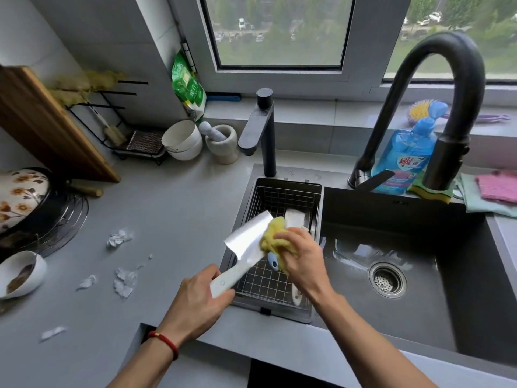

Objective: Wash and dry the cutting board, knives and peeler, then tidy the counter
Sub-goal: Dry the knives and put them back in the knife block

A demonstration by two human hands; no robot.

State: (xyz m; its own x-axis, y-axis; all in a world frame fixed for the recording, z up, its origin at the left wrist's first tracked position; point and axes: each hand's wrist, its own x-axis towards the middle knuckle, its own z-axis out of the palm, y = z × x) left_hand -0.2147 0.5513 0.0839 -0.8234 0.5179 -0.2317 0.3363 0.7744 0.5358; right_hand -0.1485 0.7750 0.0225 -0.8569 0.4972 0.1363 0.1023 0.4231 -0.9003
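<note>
By window: grey counter (167, 208), paper scraps (119, 238), black sink (419, 208).

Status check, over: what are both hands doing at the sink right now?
Left hand grips cleaver handle. Right hand presses yellow cloth on blade, over wire basket. Nothing in the way.

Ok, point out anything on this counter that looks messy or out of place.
Torn white paper scraps lie scattered over the grey counter, left of the sink basket; they look like litter. The bowl at the left edge is tipped, with brown residue inside. The left hand holding the cleaver looks normal.
</note>
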